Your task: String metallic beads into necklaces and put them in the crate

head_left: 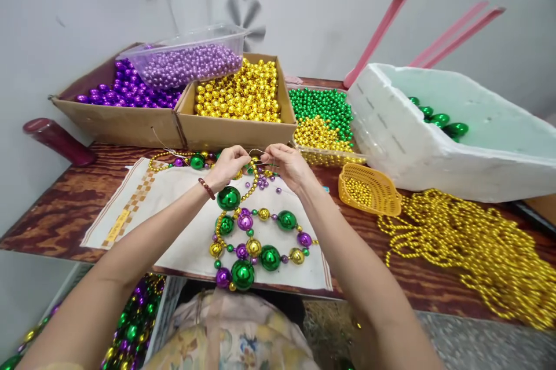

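Note:
My left hand [229,162] pinches a thin pale string [259,151] above the white cloth. Facing it, my right hand [284,164] also pinches the string, which loops between the two. Just below hangs a strand of small gold beads [252,182], running down into a bead necklace [270,258] of large green, purple and gold balls on the cloth. Beside my right hand lie several loose small purple beads [263,182]. Another beaded strand [197,161] stretches along the cloth's far edge, partly behind my left hand. The fingertips hide the string's ends.
Cardboard boxes hold purple balls [130,85] and gold balls [243,92]; a clear tub [191,63] rests across them. Right are a green-and-gold bead tray [324,124], yellow basket [377,196], white foam box [438,156] and heaped gold strands [473,248]. A dark red bottle [58,141] stands left.

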